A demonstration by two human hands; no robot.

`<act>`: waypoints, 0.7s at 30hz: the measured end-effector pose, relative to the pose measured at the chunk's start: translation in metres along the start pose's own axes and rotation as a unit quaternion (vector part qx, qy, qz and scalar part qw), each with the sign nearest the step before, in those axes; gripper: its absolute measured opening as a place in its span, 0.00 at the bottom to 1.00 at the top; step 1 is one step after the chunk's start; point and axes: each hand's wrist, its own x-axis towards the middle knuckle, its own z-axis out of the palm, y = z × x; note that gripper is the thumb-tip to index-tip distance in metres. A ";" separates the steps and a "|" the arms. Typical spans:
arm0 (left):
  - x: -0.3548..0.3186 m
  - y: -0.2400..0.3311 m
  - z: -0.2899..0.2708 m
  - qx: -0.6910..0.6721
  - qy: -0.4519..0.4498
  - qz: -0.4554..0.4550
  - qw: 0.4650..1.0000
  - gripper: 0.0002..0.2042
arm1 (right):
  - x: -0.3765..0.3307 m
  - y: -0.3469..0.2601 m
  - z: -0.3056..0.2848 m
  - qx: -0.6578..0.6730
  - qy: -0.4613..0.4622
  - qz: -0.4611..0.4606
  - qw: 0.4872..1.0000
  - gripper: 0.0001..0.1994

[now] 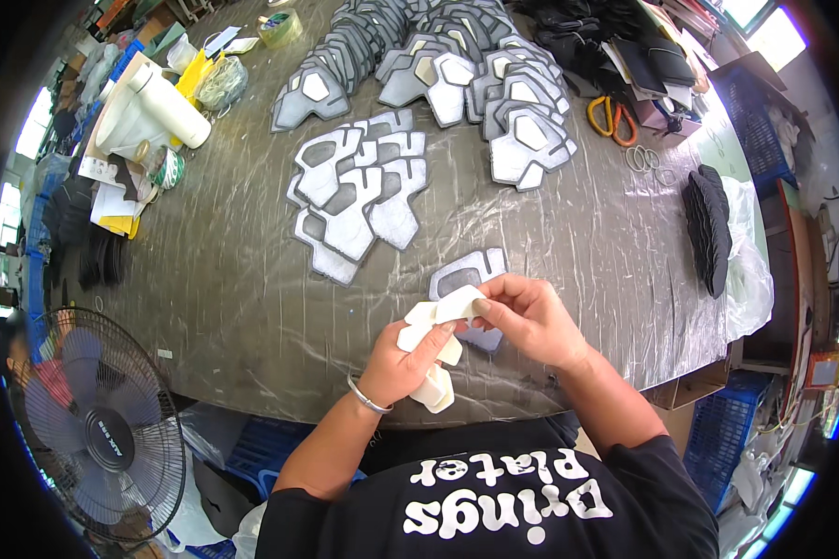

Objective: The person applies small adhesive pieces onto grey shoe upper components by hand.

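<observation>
My left hand (399, 365) is closed around several small white angular pads (434, 389), its thumb pressed across them. At the top of this bunch, my right hand (543, 326) pinches one white pad (457, 304) between thumb and fingers. A grey-and-white cut panel (457, 272) with dark edging lies on the table just beyond my hands, which partly cover it. Farther off, a group of similar panels (347, 210) lies overlapping. Behind these, long fanned rows of panels (531, 149) carry white pads on top.
A plastic-covered table (224, 279) spreads before me. Orange-handled scissors (613, 121) and metal rings (645, 163) lie right. A black stack (707, 228) rests near the right edge. A white bottle (170, 107) and tape (280, 28) stand left. A fan (103, 424) is at lower left.
</observation>
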 end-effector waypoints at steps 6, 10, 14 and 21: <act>-0.006 0.011 -0.004 -0.152 0.022 -0.032 0.988 0.12 | -0.009 0.003 -0.005 -0.099 0.004 -0.013 0.995 0.12; -0.008 0.006 0.011 -0.027 0.037 0.105 0.993 0.11 | -0.012 0.002 0.011 0.008 0.051 -0.016 0.999 0.16; -0.005 0.001 0.011 0.096 0.027 0.232 0.968 0.11 | -0.018 0.000 0.004 0.078 0.026 0.079 0.993 0.18; -0.006 0.006 0.011 0.018 0.034 0.121 0.992 0.11 | -0.025 0.001 0.007 -0.199 -0.016 -0.023 0.980 0.27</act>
